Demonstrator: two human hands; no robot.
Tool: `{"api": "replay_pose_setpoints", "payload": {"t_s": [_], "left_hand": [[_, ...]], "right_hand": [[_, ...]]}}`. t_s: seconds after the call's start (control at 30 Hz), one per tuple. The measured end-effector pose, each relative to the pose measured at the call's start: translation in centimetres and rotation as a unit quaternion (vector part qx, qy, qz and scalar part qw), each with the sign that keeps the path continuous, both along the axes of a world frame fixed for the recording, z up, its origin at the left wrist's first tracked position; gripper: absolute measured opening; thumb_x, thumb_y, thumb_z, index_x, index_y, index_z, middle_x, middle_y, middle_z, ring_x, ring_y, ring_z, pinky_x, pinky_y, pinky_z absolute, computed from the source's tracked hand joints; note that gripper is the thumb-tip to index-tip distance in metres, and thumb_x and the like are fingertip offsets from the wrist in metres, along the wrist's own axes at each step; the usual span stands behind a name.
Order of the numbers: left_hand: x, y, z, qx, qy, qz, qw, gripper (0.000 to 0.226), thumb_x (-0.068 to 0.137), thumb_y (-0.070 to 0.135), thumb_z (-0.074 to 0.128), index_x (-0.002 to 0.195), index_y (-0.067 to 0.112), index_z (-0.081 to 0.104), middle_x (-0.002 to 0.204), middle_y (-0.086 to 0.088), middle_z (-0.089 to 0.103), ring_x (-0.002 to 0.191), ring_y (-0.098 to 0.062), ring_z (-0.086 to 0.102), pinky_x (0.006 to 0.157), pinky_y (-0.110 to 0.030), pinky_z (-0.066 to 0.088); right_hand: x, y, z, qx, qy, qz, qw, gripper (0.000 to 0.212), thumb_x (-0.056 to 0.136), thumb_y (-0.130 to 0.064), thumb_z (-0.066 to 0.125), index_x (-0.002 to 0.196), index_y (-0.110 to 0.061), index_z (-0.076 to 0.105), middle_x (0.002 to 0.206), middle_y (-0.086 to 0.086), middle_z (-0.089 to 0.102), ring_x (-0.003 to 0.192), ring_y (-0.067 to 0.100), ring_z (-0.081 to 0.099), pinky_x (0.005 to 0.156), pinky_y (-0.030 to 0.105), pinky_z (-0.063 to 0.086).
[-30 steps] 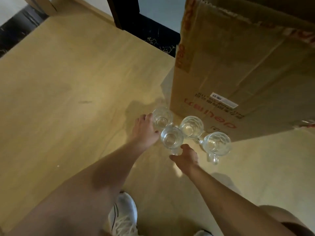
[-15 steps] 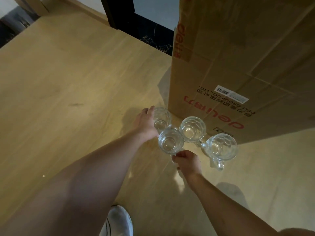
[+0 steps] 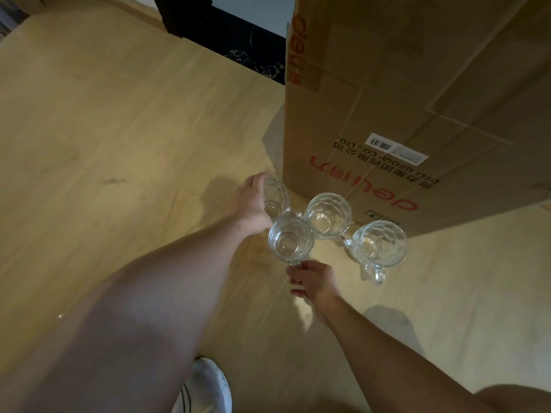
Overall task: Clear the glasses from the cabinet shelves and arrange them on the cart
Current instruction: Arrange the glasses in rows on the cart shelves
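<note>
Since a second ago my right hand (image 3: 314,280) has slid back from the cluster of mugs and now pinches the handle of the nearest clear dimpled glass mug (image 3: 290,242). My left hand (image 3: 252,204) curls round the far-left glass mug (image 3: 275,198). Biggest is the tall brown cardboard box (image 3: 417,114) with red lettering, standing on the pale wooden floor (image 3: 104,129). All four mugs stand just at the box's foot, the middle mug (image 3: 326,216) and the right mug (image 3: 378,245) ungripped. My white shoe (image 3: 208,389) is well short of the box.

Bare arms, one white shoe

Both forearms are bare, with no sleeve reaching the left hand (image 3: 249,204) or right hand (image 3: 316,280); below shows a white sneaker (image 3: 205,386) (with thin dark stripes along its side).
</note>
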State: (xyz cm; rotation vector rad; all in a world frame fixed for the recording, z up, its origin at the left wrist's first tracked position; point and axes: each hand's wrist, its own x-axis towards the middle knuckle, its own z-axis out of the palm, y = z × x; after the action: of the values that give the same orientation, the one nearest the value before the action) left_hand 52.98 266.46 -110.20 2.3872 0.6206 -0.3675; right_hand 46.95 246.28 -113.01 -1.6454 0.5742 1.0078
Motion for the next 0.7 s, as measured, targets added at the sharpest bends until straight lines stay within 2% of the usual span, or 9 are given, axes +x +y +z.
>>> {"api": "replay_pose_setpoints", "payload": {"t_s": [0.07, 0.13, 0.23, 0.33, 0.47, 0.57, 0.7], "left_hand": [[-0.3, 0.3, -0.2, -0.015, -0.006, 0.021, 1.000, 0.116, 0.055, 0.008, 0.092, 0.151, 0.019, 0.029, 0.150, -0.004, 0.039, 0.135, -0.027, 0.042, 0.100, -0.022, 0.032], [-0.8, 0.6, -0.2, -0.020, -0.010, 0.046, 0.999, 0.120, 0.049, 0.018, 0.097, 0.148, 0.016, 0.031, 0.143, -0.006, 0.045, 0.129, -0.026, 0.046, 0.099, -0.024, 0.035], [-1.6, 0.9, -0.3, -0.021, -0.021, 0.085, 0.996, 0.115, 0.043, 0.029, 0.098, 0.140, 0.016, 0.037, 0.133, -0.001, 0.050, 0.122, -0.022, 0.051, 0.100, -0.029, 0.044], [-2.3, 1.1, 0.4, -0.026, -0.030, 0.125, 0.991, 0.110, 0.044, 0.031, 0.096, 0.138, 0.013, 0.040, 0.131, -0.001, 0.053, 0.120, -0.022, 0.055, 0.100, -0.035, 0.049], [-3.6, 1.1, 1.0, -0.030, -0.020, 0.167, 0.985, 0.104, 0.047, 0.031, 0.097, 0.132, 0.012, 0.041, 0.125, -0.002, 0.055, 0.112, -0.023, 0.059, 0.094, -0.037, 0.051], [-4.6, 1.4, 2.4, -0.029, -0.014, 0.211, 0.977, 0.104, 0.048, 0.027, 0.097, 0.133, 0.010, 0.041, 0.125, -0.003, 0.056, 0.112, -0.024, 0.059, 0.092, -0.031, 0.049], [-6.4, 2.4, 7.4, -0.019, -0.011, 0.242, 0.970, 0.100, 0.045, 0.027, 0.097, 0.129, 0.009, 0.045, 0.121, -0.003, 0.058, 0.109, -0.025, 0.059, 0.086, -0.030, 0.048]], "right_hand": [[0.0, 0.1, -0.1, 0.014, 0.006, -0.015, 1.000, 0.003, 0.080, -0.001, 0.075, 0.082, -0.002, 0.073, 0.080, 0.012, 0.070, 0.071, 0.022, 0.067, 0.064, 0.034, 0.058], [-0.2, 0.2, -0.1, 0.007, -0.012, -0.015, 1.000, 0.009, 0.079, 0.000, 0.071, 0.073, -0.005, 0.069, 0.073, 0.012, 0.066, 0.066, 0.023, 0.064, 0.064, 0.034, 0.057], [-0.5, 0.8, 0.0, -0.015, -0.026, 0.004, 1.000, 0.018, 0.077, -0.013, 0.078, 0.069, -0.012, 0.062, 0.064, 0.005, 0.058, 0.058, 0.018, 0.055, 0.059, 0.032, 0.050], [-0.6, 1.6, 0.2, -0.062, -0.055, 0.030, 0.996, 0.033, 0.076, -0.022, 0.083, 0.068, -0.016, 0.052, 0.063, 0.004, 0.053, 0.061, 0.020, 0.046, 0.060, 0.034, 0.039], [-0.1, 2.2, 1.1, -0.119, -0.093, 0.059, 0.987, 0.030, 0.079, -0.021, 0.079, 0.067, -0.016, 0.052, 0.062, 0.001, 0.053, 0.064, 0.021, 0.048, 0.061, 0.032, 0.041], [0.4, 2.5, 2.8, -0.143, -0.091, 0.074, 0.983, 0.027, 0.079, -0.018, 0.076, 0.066, -0.016, 0.052, 0.062, 0.000, 0.052, 0.065, 0.022, 0.048, 0.060, 0.031, 0.040], [0.3, 1.8, 7.7, -0.163, -0.079, 0.091, 0.979, 0.031, 0.079, -0.021, 0.075, 0.063, -0.019, 0.049, 0.062, 0.001, 0.053, 0.066, 0.025, 0.051, 0.062, 0.033, 0.043]]}}
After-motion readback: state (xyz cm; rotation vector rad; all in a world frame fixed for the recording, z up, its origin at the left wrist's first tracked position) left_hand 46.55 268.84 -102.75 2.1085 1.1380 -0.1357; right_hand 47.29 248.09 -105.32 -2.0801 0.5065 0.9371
